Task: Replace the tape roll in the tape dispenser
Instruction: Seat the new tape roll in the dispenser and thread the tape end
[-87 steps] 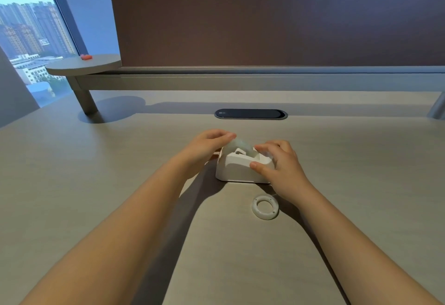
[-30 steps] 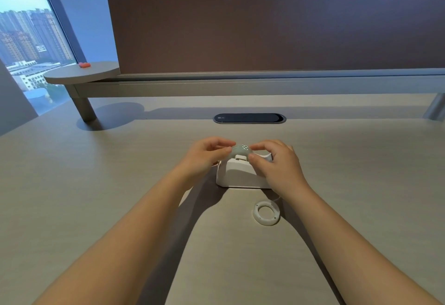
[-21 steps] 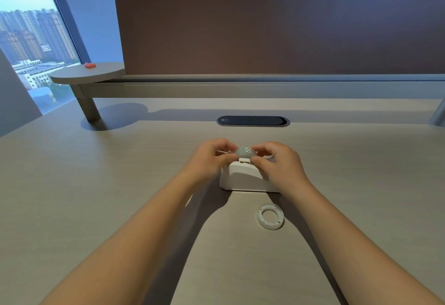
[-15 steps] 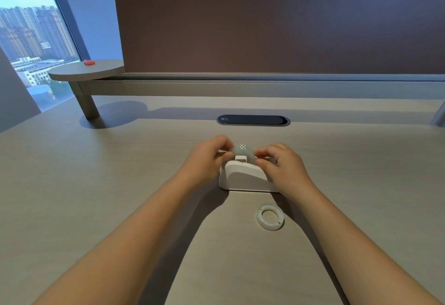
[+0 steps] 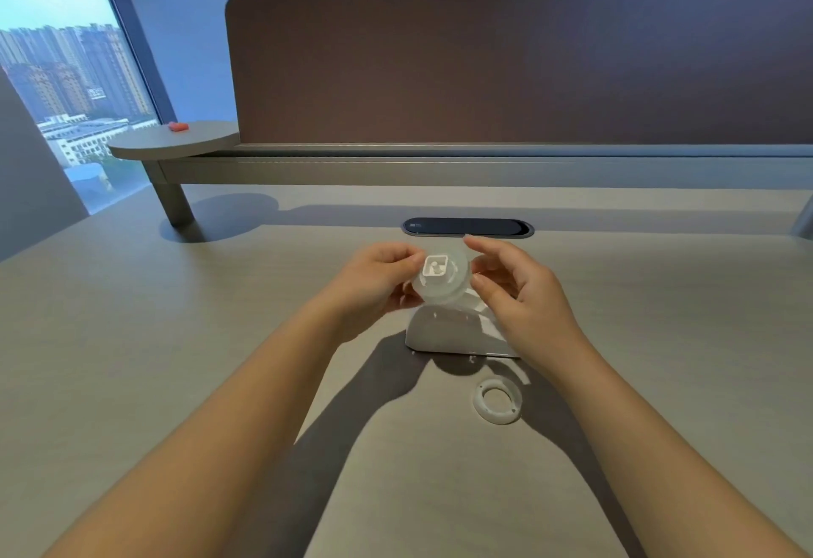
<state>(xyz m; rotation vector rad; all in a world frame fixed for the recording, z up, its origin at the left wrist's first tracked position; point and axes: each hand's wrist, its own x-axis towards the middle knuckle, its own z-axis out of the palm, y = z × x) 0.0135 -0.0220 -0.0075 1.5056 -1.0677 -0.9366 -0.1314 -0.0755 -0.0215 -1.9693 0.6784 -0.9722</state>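
Tape roll (image 5: 441, 276) now lifted above dispenser (image 5: 453, 331)

Open tabletop (image 5: 176, 337) left and right of the tape dispenser (image 5: 453, 333), free for passing. Blocked in front by a white ring (image 5: 497, 400) lying near its base; bounded behind by a cable slot (image 5: 467, 227) and raised shelf (image 5: 440, 170).

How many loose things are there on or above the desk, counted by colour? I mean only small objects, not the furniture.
White dispenser base: 1
White flat ring lying on the desk: 1
Pale translucent tape roll with white hub, held by the left hand, the right hand beside it: 1
Red small object on the round shelf: 1
Total: 4 (3 white or pale, 1 red)
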